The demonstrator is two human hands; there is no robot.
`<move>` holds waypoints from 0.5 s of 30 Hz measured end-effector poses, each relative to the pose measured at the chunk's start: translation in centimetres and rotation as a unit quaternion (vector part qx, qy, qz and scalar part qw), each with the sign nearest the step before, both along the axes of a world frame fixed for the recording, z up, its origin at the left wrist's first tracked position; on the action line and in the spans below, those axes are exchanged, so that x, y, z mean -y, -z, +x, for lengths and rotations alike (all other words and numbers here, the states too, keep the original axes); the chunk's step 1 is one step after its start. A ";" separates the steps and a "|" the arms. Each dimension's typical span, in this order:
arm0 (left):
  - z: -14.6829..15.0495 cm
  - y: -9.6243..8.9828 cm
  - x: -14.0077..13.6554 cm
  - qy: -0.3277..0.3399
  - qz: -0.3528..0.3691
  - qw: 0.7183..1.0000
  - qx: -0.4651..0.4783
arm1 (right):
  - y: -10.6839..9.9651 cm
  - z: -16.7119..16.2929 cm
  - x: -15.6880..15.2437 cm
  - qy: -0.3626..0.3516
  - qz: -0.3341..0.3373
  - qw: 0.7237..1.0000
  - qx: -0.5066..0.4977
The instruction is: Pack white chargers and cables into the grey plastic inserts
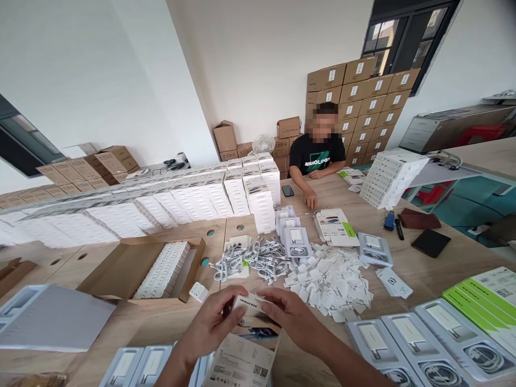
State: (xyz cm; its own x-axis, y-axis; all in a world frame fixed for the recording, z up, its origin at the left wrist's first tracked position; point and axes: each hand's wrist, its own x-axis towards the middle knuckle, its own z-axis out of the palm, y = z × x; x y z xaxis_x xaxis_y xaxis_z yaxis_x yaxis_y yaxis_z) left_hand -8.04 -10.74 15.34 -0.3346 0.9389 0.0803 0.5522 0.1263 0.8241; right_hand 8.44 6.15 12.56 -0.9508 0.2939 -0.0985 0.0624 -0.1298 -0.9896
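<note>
My left hand (pixel 209 325) and my right hand (pixel 293 318) are both closed on a small white printed box (pixel 252 305), one at each side of its lettered end. Thumbs press on the near face, and the fingertips lie behind the box. Just below, nearer to me, is a white box (pixel 237 363) with small print and a QR code. I cannot tell whether it is separate from the held one. Trays with chargers (pixel 151 363) lie partly behind my left forearm. Right of my right forearm are more trays with white chargers and coiled cables (pixel 408 329).
Ahead lie a heap of small white card pieces (pixel 332 277) and bundled white cables (pixel 264 260). An open carton (pixel 116 274) holds rows of white pieces. Stacked white boxes (pixel 193 196) line the back left. A co-worker (pixel 318 156) sits across the table. Green-and-white boxes (pixel 479 301) lie right.
</note>
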 end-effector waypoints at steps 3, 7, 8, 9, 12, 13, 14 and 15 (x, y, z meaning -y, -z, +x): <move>0.1 -1.0 0.7 0.030 -0.009 0.993 -0.113 | -0.9 -0.5 -0.4 -0.031 -0.020 0.999 -0.026; 0.8 -1.9 0.9 0.068 0.007 0.985 -0.156 | -0.5 -0.9 -0.3 -0.050 -0.118 0.992 -0.010; 1.0 -1.9 0.9 0.072 0.009 0.985 -0.155 | -0.2 -0.9 -0.2 -0.050 -0.136 0.989 0.000; 1.1 -1.8 0.9 0.073 0.009 0.986 -0.153 | 0.3 -0.9 0.0 -0.046 -0.149 0.988 0.010; 1.0 -0.9 1.0 0.060 0.001 0.988 -0.140 | 1.5 -1.1 0.5 -0.025 -0.176 0.984 0.023; 0.9 -0.4 1.1 0.053 0.000 0.990 -0.130 | 1.7 -1.2 0.6 -0.019 -0.183 0.983 0.024; 0.7 0.1 1.2 0.044 0.000 0.992 -0.116 | 2.0 -1.4 0.7 -0.016 -0.190 0.981 0.024; 0.5 0.6 1.4 0.033 0.001 0.995 -0.096 | 2.1 -1.6 0.8 -0.017 -0.197 0.980 0.025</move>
State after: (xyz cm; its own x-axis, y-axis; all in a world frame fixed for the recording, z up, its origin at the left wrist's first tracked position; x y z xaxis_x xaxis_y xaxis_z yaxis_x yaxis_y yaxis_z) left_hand -7.56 -12.10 14.70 -0.2512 0.9580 0.1384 0.7067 0.0838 0.7025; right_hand 6.86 5.35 10.44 -0.9505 0.1915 -0.2446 0.1204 -0.4988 -0.8583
